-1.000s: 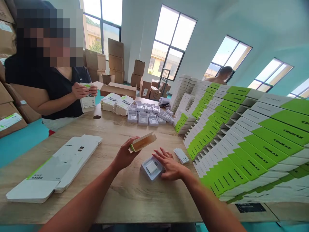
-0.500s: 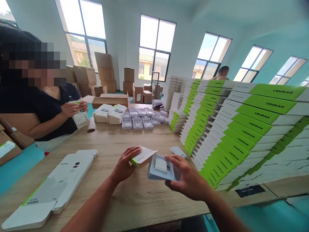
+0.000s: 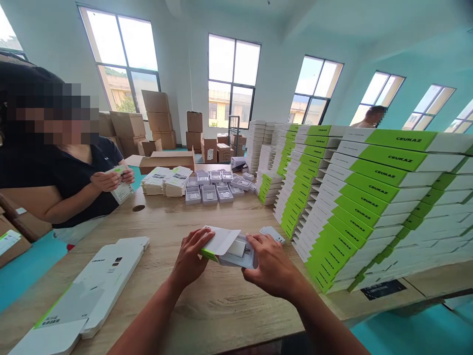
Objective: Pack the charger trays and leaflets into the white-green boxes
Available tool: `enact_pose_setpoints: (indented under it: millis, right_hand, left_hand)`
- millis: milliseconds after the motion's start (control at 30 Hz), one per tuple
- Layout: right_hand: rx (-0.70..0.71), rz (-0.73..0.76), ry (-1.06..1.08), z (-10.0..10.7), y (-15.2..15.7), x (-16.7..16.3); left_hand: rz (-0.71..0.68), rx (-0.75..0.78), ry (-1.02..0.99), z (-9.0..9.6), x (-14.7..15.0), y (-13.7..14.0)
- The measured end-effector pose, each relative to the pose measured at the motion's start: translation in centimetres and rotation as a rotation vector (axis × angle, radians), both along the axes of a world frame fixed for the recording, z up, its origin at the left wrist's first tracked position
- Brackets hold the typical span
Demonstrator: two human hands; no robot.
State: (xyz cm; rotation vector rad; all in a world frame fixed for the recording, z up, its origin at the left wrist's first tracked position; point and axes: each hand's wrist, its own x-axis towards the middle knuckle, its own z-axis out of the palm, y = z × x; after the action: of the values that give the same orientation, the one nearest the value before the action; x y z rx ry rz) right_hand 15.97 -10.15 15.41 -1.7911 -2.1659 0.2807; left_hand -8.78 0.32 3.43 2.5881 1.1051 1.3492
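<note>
My left hand (image 3: 192, 254) is closed around a small white and green carton (image 3: 224, 241), whose open end faces right. A pale plastic tray (image 3: 249, 259) sits partly inside that end, gripped on its outer side by my right hand (image 3: 271, 261). In the tray lies a white charger (image 3: 238, 248), with the carton's flap slanting above part of it. Just behind my right hand, a few small printed cards (image 3: 272, 233) rest on the table. The tray's left part is hidden in the carton.
Tall stacks of green and white boxes (image 3: 364, 212) line the right side. Flattened cartons (image 3: 94, 283) lie at left. Several filled trays (image 3: 209, 194) and piles of printed packaging (image 3: 177, 181) stand farther back. Across the table, a person (image 3: 74, 172) handles a carton.
My right hand has brought the tray left, and its end has gone into the open carton in my left hand. The view has tilted slightly upward and turned right.
</note>
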Motion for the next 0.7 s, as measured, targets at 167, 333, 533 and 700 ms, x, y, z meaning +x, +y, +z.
enact_pose_setpoints:
  millis: [167,333,533,700]
  right_hand:
    - [-0.010,-0.031,0.012,-0.4,0.2,-0.7]
    - [0.011,-0.112,0.137,-1.8,1.0,-2.0]
    - [0.447,0.102,0.800,-4.5,2.2,-3.1]
    - [0.182,0.136,0.783,-6.0,0.8,-0.4]
  left_hand:
    - [-0.012,-0.012,0.009,0.4,-0.2,0.0]
    - [-0.046,-0.094,-0.043,0.6,0.0,-0.4]
    - [-0.152,-0.278,-0.239,1.4,1.2,-1.3]
    - [-0.474,-0.628,-0.382,3.6,2.2,-5.0]
